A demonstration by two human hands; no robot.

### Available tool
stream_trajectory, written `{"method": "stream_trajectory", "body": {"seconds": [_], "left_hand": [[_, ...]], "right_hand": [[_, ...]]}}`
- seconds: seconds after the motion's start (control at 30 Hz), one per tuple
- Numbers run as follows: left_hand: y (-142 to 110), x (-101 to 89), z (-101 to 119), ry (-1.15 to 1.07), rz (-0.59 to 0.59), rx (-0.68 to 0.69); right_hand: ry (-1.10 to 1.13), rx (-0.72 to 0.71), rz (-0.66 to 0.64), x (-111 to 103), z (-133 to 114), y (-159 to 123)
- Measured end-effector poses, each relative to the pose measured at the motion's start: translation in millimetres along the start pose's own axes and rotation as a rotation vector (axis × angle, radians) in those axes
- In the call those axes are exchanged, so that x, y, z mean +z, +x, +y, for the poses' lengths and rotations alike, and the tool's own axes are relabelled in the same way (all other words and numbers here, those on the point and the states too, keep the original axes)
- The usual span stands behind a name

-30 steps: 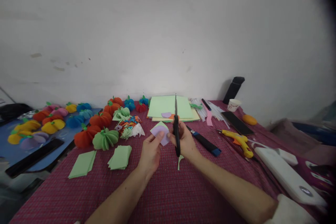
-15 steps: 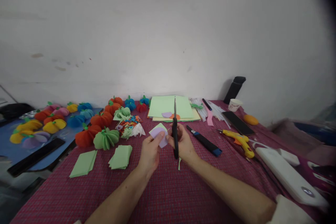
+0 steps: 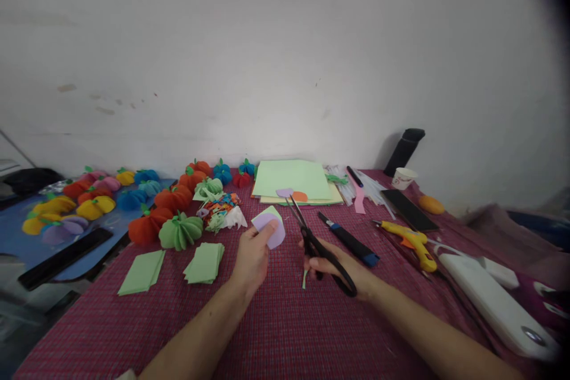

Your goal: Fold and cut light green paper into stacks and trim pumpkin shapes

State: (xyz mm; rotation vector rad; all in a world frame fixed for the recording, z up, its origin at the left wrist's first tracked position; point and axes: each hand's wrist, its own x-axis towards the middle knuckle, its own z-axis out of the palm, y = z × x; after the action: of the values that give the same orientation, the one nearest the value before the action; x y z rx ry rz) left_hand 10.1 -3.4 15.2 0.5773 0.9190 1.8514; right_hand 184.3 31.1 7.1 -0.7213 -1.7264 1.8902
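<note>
My left hand (image 3: 253, 252) pinches a lilac paper shape (image 3: 276, 235) laid over a pale green paper piece (image 3: 269, 211). The green corner shows past the lilac edge. To the right, my right hand (image 3: 332, 264) is wrapped round a pair of black-handled scissors (image 3: 314, 242). Their blades are slightly apart and point up and away, clear of the paper. A thin green paper strip (image 3: 304, 278) lies on the cloth beside my right hand. Two stacks of pale green paper, a nearer-centre stack (image 3: 205, 263) and an outer stack (image 3: 141, 273), lie left of my left hand.
Paper pumpkins (image 3: 180, 231) and paper scraps (image 3: 222, 211) crowd the left. Paper sheets (image 3: 291, 178) lie at the back. Rightward are a utility knife (image 3: 350, 240), a yellow glue gun (image 3: 412, 240), a black phone (image 3: 409, 209), a paper cup (image 3: 404, 178) and a white power bank (image 3: 494, 303).
My right hand has moved right and toward me, away from the paper. The scissors have turned from upright to slanting up-left. My left hand keeps its pinch almost in place.
</note>
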Motion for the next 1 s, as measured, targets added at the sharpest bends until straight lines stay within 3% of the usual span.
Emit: {"method": "stream_trajectory", "body": {"seconds": [0.17,0.4,1.0], "left_hand": [[-1,0.9,1,0.016,0.013,-0.017],[1,-1.1,-2,0.028,0.008,-0.030],[1,-4.7,-4,0.018,0.004,0.031]], "right_hand": [[-0.038,0.034,-0.041,9,11,-3],[-0.109,0.020,-0.083,12,5,-1],[-0.227,0.031,0.029,20,11,5]]}}
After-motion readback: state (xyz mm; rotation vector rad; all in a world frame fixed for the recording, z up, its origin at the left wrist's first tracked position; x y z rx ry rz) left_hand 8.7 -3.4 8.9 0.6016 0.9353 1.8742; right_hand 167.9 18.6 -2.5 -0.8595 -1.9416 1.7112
